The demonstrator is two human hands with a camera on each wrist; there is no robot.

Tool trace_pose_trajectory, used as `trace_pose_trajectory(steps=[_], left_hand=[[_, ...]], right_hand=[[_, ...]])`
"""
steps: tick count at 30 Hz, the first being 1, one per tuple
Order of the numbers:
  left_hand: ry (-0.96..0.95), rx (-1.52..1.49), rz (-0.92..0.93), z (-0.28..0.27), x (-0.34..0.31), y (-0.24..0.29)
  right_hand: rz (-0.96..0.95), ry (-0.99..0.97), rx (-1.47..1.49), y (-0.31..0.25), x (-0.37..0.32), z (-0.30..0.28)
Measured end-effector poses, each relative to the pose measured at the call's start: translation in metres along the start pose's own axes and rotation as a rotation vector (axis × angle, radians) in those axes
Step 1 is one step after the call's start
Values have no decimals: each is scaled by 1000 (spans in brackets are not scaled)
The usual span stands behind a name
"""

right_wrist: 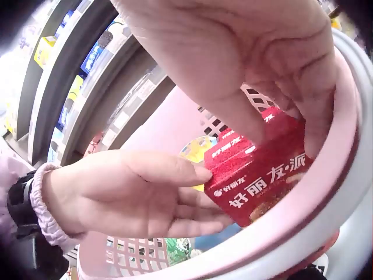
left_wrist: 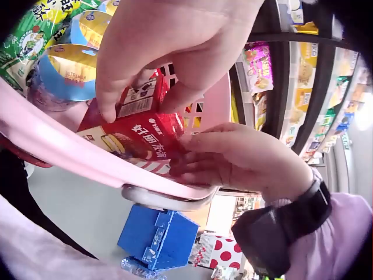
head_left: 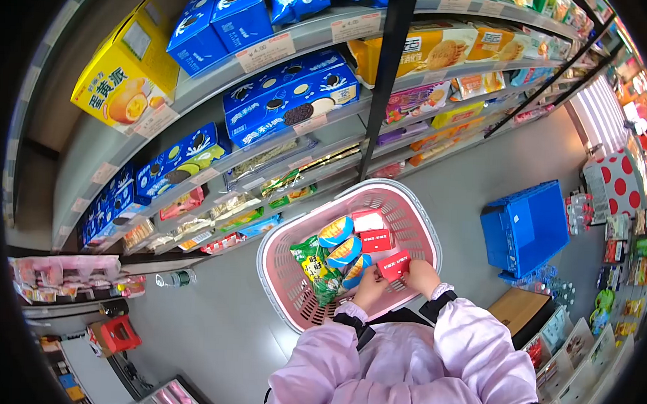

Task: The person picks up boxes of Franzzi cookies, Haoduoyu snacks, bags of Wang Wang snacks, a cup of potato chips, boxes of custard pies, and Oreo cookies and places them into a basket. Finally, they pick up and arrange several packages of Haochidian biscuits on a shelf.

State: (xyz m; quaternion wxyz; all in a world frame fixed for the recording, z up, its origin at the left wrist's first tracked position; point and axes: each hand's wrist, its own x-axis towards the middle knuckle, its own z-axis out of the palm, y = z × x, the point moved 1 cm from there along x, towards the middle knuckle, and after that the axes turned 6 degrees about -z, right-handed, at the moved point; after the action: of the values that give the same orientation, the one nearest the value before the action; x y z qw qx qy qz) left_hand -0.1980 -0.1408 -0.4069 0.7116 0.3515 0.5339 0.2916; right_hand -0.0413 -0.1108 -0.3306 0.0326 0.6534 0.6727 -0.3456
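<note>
A red snack box (head_left: 393,266) is held between both hands inside the pink basket (head_left: 275,300), near its rim on the person's side. The left hand (head_left: 370,288) grips the box's left end, thumb on its edge in the right wrist view. From the other end the right hand (head_left: 422,277) grips it, fingers over the top. Other red boxes (head_left: 376,239) lie beyond it. Blue-and-yellow packs (head_left: 344,252) and a green snack bag (head_left: 317,269) lie at the basket's left. In the left wrist view the red box (left_wrist: 143,131) shows its printed front.
Shelves with blue cookie boxes (head_left: 291,97) and a yellow box (head_left: 126,70) rise beyond the basket. A blue crate (head_left: 525,230) stands on the floor at right, near a cardboard box (head_left: 517,308). A clear bottle (head_left: 176,278) lies on the floor at left, with a red stool (head_left: 120,333) farther off.
</note>
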Motion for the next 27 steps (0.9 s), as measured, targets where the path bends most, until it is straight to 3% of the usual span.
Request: trace_pose_trajectory(steps=[3,6,15,18,21,23,27], left_hand=[[31,21,-38,7,-10,22],[112,-21,-57,10,-8,9],[61,-171,-78,11,-20,20],[38,-152,49,4,4,-10],[39,-110,-71,0,-4,5],[73,-139,-24,-2,-4,5],[83,-93,-100,-9,3,-1]], right_hand=[[-15,-57,-34,1,5,-8],[-43,-52,-48,0,4,-11],[-41,-71,-116,-13,-8,-20],[-59,-57,-99,-15,3,-10],[-76,-77,-104,-19,15,-4],[-111,-62,-105,-19,20,1],[-48,-265,-81,-9,36,17]])
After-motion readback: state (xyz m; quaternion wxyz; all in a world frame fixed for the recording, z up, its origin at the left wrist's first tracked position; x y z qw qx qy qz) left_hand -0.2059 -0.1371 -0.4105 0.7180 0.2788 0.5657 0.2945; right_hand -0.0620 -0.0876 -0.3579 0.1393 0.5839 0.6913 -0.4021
